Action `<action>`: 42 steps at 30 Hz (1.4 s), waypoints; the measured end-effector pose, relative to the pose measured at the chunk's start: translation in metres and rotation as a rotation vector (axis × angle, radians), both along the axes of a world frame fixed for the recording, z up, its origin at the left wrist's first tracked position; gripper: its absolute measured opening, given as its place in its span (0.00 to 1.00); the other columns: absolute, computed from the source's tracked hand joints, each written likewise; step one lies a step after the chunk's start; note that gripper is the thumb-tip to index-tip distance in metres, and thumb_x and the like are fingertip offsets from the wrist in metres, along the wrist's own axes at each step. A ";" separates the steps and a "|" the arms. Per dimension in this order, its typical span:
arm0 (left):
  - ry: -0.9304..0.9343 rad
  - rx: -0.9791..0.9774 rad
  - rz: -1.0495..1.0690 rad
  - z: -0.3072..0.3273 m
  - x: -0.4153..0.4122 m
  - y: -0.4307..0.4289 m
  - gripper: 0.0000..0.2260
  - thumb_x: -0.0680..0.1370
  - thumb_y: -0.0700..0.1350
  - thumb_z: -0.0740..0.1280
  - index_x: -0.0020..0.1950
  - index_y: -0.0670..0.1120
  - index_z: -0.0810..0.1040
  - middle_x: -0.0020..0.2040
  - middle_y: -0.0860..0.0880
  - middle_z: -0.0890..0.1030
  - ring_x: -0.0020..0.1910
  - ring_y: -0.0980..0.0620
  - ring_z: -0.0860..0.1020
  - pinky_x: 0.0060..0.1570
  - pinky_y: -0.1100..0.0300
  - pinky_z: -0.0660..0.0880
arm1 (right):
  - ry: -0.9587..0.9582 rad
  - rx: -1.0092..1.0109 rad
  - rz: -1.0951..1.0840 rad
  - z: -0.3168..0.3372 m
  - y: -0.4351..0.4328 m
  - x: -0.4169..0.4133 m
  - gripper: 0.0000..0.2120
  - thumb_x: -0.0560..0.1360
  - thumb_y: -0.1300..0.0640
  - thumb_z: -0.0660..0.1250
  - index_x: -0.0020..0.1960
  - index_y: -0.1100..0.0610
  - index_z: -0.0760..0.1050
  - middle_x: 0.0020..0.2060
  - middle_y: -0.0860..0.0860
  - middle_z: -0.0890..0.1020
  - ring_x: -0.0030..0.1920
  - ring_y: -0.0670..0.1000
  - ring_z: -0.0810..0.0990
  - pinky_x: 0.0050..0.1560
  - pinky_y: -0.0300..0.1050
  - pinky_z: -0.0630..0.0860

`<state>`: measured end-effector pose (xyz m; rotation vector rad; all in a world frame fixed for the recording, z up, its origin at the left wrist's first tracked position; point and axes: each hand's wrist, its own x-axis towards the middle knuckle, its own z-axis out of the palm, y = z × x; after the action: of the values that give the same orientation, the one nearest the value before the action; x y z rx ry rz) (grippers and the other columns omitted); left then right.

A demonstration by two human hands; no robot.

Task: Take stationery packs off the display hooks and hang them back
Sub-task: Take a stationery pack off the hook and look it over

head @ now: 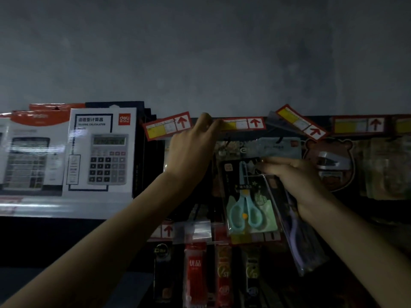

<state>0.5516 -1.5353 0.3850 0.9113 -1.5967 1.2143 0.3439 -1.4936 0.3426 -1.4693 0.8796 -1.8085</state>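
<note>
From the head camera, in dim light, the left hand (191, 150) reaches up with the forearm stretched from the lower left; its fingers are spread and loose, grasping nothing, the fingertips (206, 120) touching the left end of a red-bordered price tag (243, 123) with a red upward arrow. The right hand (295, 174) comes in from the lower right, wrist bent, fingers pinched on the top of a scissors pack (249, 196); the pack hangs tilted in front of the display, showing pale blue scissors on a dark card whose writing is too blurred to read; a second clear pack with a purple item (298, 230) lies under the same hand, slanting down to the right. On the shelf to the left stands a white calculator box (100, 152) marked "deli" in a red square, with Chinese characters and small English print ending in "CALCULATOR". Below hangs a red refill pack (195, 267) reading "优品". A bear-shaped pack (329, 163) hangs to the right.
</note>
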 end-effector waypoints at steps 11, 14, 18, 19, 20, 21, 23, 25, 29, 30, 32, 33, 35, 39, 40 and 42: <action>0.287 0.104 -0.379 0.040 -0.003 0.009 0.07 0.83 0.44 0.68 0.59 0.47 0.83 0.53 0.49 0.86 0.47 0.51 0.83 0.46 0.51 0.82 | 0.002 -0.039 -0.056 0.022 -0.015 0.010 0.06 0.74 0.61 0.76 0.51 0.57 0.87 0.40 0.53 0.88 0.37 0.48 0.87 0.31 0.36 0.81; 0.276 0.121 -0.363 0.042 -0.003 0.010 0.07 0.82 0.45 0.68 0.59 0.48 0.83 0.54 0.50 0.86 0.48 0.52 0.83 0.49 0.52 0.82 | -0.009 -0.043 -0.072 0.027 -0.020 0.013 0.05 0.74 0.61 0.76 0.49 0.56 0.86 0.37 0.48 0.87 0.29 0.42 0.84 0.26 0.33 0.76; 0.262 0.129 -0.372 0.039 -0.001 0.012 0.07 0.82 0.46 0.69 0.58 0.48 0.84 0.53 0.50 0.86 0.46 0.52 0.84 0.45 0.50 0.83 | -0.018 -0.040 -0.085 0.029 -0.027 0.013 0.04 0.74 0.61 0.76 0.49 0.56 0.86 0.41 0.50 0.87 0.36 0.47 0.84 0.34 0.38 0.80; 0.265 0.129 -0.368 0.038 -0.001 0.013 0.07 0.82 0.46 0.69 0.58 0.49 0.84 0.52 0.51 0.86 0.46 0.52 0.84 0.45 0.50 0.83 | -0.021 -0.038 -0.084 0.029 -0.028 0.013 0.03 0.74 0.62 0.76 0.47 0.56 0.85 0.41 0.51 0.87 0.38 0.49 0.85 0.37 0.40 0.80; 0.265 0.124 -0.362 0.038 -0.001 0.014 0.07 0.82 0.46 0.69 0.57 0.49 0.85 0.52 0.51 0.87 0.45 0.52 0.84 0.44 0.50 0.83 | -0.026 -0.034 -0.083 0.030 -0.029 0.014 0.03 0.74 0.62 0.76 0.45 0.55 0.85 0.41 0.52 0.87 0.38 0.50 0.85 0.38 0.41 0.81; 0.261 0.118 -0.356 0.037 -0.001 0.015 0.07 0.81 0.46 0.70 0.56 0.49 0.85 0.51 0.51 0.87 0.46 0.52 0.84 0.44 0.50 0.83 | -0.028 -0.031 -0.083 0.030 -0.030 0.014 0.04 0.74 0.62 0.76 0.44 0.55 0.85 0.39 0.52 0.87 0.38 0.50 0.85 0.39 0.42 0.82; 0.252 0.114 -0.347 0.036 0.000 0.016 0.06 0.81 0.46 0.70 0.56 0.49 0.85 0.51 0.51 0.87 0.46 0.51 0.84 0.45 0.50 0.82 | -0.027 -0.025 -0.083 0.032 -0.030 0.015 0.04 0.73 0.62 0.76 0.44 0.55 0.85 0.38 0.52 0.86 0.36 0.49 0.85 0.40 0.42 0.82; 0.250 0.127 -0.345 0.035 0.000 0.017 0.06 0.81 0.46 0.70 0.56 0.50 0.85 0.51 0.51 0.87 0.46 0.51 0.84 0.45 0.49 0.83 | -0.021 -0.026 -0.093 0.034 -0.031 0.016 0.04 0.73 0.62 0.77 0.42 0.54 0.85 0.37 0.52 0.87 0.34 0.49 0.85 0.38 0.41 0.82; 0.246 0.149 -0.319 0.028 0.001 0.020 0.07 0.80 0.46 0.71 0.57 0.50 0.84 0.51 0.51 0.86 0.45 0.51 0.82 0.44 0.49 0.82 | -0.015 -0.018 -0.111 0.033 -0.034 0.017 0.03 0.73 0.62 0.77 0.44 0.55 0.86 0.37 0.53 0.87 0.36 0.51 0.86 0.41 0.45 0.83; 0.248 0.140 -0.333 0.022 0.001 0.021 0.07 0.80 0.46 0.71 0.58 0.49 0.83 0.50 0.51 0.86 0.44 0.52 0.82 0.43 0.50 0.83 | -0.011 -0.019 -0.116 0.032 -0.035 0.017 0.03 0.72 0.61 0.77 0.44 0.54 0.87 0.38 0.53 0.88 0.38 0.53 0.86 0.42 0.45 0.83; 0.293 0.164 -0.398 0.003 0.002 0.025 0.09 0.80 0.46 0.72 0.60 0.48 0.81 0.49 0.53 0.84 0.42 0.56 0.82 0.40 0.55 0.83 | 0.012 -0.015 -0.144 0.029 -0.035 0.017 0.03 0.73 0.59 0.78 0.46 0.54 0.87 0.40 0.52 0.88 0.40 0.52 0.86 0.42 0.43 0.82; 0.340 0.216 -0.434 -0.008 0.002 0.027 0.10 0.80 0.47 0.72 0.59 0.48 0.79 0.48 0.54 0.83 0.41 0.57 0.82 0.39 0.58 0.83 | 0.024 -0.013 -0.162 0.028 -0.036 0.017 0.03 0.73 0.59 0.78 0.46 0.55 0.87 0.40 0.53 0.87 0.40 0.51 0.85 0.41 0.41 0.80; 0.433 0.362 -0.470 -0.034 0.001 0.027 0.09 0.80 0.50 0.71 0.59 0.50 0.76 0.46 0.58 0.80 0.39 0.60 0.81 0.37 0.61 0.82 | 0.035 -0.004 -0.188 0.025 -0.037 0.017 0.06 0.72 0.58 0.78 0.46 0.60 0.86 0.40 0.56 0.87 0.39 0.54 0.85 0.42 0.45 0.80; 0.547 0.654 -0.592 -0.075 -0.003 0.023 0.14 0.79 0.58 0.71 0.58 0.52 0.74 0.46 0.55 0.83 0.40 0.62 0.83 0.37 0.63 0.83 | 0.024 0.010 -0.175 0.023 -0.039 0.017 0.07 0.71 0.58 0.79 0.49 0.58 0.87 0.39 0.55 0.88 0.41 0.55 0.87 0.44 0.45 0.82; 0.578 0.717 -0.643 -0.080 -0.003 0.022 0.15 0.78 0.59 0.72 0.58 0.52 0.75 0.47 0.53 0.84 0.40 0.60 0.84 0.38 0.59 0.83 | 0.026 0.009 -0.171 0.023 -0.040 0.018 0.07 0.71 0.57 0.79 0.48 0.57 0.87 0.40 0.54 0.88 0.41 0.54 0.87 0.43 0.44 0.82; 0.622 0.811 -0.690 -0.086 -0.003 0.017 0.19 0.74 0.61 0.74 0.57 0.52 0.76 0.47 0.51 0.85 0.42 0.55 0.85 0.42 0.48 0.85 | 0.038 0.010 -0.179 0.021 -0.041 0.018 0.07 0.72 0.56 0.79 0.48 0.57 0.87 0.41 0.54 0.88 0.43 0.56 0.86 0.46 0.46 0.83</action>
<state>0.5485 -1.5181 0.2985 0.9534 -1.6434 -0.2304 0.3614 -1.5347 0.3638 -1.4625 1.0671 -1.9067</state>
